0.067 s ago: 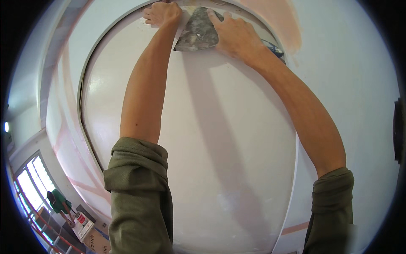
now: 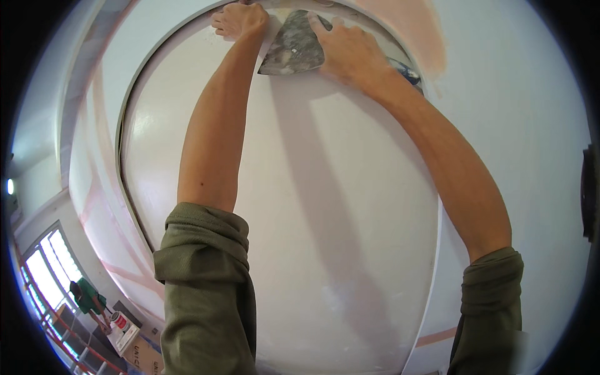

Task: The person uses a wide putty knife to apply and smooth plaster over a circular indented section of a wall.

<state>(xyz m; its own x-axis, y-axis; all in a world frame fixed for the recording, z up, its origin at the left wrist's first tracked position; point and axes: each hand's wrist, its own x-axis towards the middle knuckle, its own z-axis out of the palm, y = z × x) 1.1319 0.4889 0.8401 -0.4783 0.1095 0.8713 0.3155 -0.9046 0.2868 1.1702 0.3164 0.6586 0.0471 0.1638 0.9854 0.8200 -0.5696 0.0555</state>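
Probably light, thin and springy, the smeared scraper sits at the top of the white panel; its side, fingers braced over the blade, offers a sound hold; the right hand is clamped there; the left hand curls at the panel's upper left, whether gripping I cannot tell; the panel looks smooth; a window stands beyond the panel's lower left.

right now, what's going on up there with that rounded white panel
A person in rolled olive-green sleeves is reaching both arms up over a large, smooth white panel with a rounded top. The right hand holds a wide, smeared grey metal blade near the panel's upper edge. The left hand is up beside it, fingers bent; whether it grips anything is unclear. Pinkish patches mark the surrounding wall.
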